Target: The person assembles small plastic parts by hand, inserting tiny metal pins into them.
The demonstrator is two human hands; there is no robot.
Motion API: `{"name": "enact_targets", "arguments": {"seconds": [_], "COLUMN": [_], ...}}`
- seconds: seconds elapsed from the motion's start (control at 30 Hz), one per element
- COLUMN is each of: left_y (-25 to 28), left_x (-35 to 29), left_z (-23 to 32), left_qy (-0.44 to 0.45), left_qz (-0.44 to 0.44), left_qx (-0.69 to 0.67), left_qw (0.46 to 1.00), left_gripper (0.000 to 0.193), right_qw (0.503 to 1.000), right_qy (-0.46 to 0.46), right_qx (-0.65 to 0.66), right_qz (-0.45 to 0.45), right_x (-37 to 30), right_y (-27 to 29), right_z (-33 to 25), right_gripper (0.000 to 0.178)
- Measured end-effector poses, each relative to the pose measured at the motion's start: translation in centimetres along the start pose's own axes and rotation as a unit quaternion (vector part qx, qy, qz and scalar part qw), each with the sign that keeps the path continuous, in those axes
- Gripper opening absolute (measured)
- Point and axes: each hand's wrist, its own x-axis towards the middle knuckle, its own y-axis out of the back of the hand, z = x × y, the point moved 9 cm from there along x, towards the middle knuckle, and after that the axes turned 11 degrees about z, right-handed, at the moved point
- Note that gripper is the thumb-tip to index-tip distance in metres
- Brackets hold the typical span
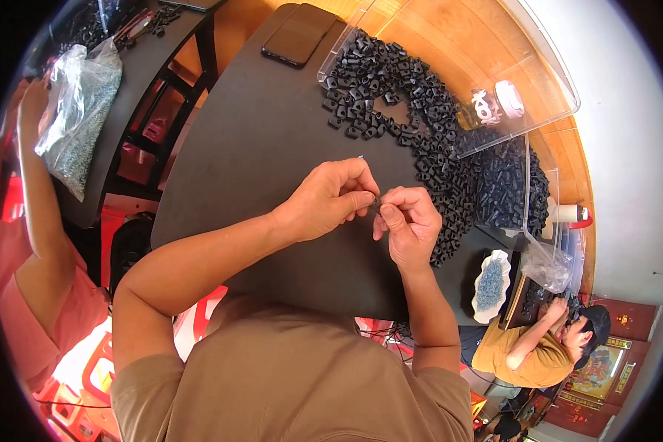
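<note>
Over the dark table (221, 169) my two hands meet, fingertips almost touching. My left hand (328, 197) is closed in a pinch on a small dark part (376, 202), mostly covered by the fingers. From the other side, the thumb and forefinger of my right hand (411, 225) pinch at the same part. A tiny pale tip shows above the left knuckles; what it belongs to is hidden. Just beyond and to the right of my hands spreads a heap of small black plastic pieces (449, 166), each with an opening.
Clear plastic bins (524, 184) stand behind the heap, one with dark pieces inside. A white scalloped dish (491, 286) of small silvery bits sits at right. At the far edge lies a dark phone (296, 37). Co-workers sit left and right; a bag of small metal pieces (88, 110) lies left.
</note>
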Motion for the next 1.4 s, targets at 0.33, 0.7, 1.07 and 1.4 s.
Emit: {"name": "enact_targets", "arguments": {"seconds": [0.33,0.7,1.07,1.4], "left_y": [-0.4,-0.4,-0.5,-0.6], "left_x": [-0.5,-1.3,-1.1,-0.9], "left_z": [0.8,2.1,-0.3,0.9], "left_qy": [-0.012,-0.115,0.027,-0.019], "left_qz": [-0.055,-0.003,-0.003,-0.014], "left_qx": [-0.034,0.060,-0.204,-0.108], "left_qw": [0.998,0.992,0.979,0.994], "left_gripper": [0.006,0.010,0.003,0.004], "right_qw": [0.989,0.993,0.987,0.976], "right_qy": [0.003,0.021,0.091,0.217], "right_qx": [0.148,0.116,0.124,0.007], "right_qz": [-0.017,-0.005,0.036,-0.001], "right_x": [-0.3,-0.9,-0.7,-1.4], "right_y": [-0.6,-0.8,-0.5,-0.5], "right_z": [0.0,-0.5,-1.0,-2.5], "right_gripper": [0.013,0.016,0.019,0.017]}}
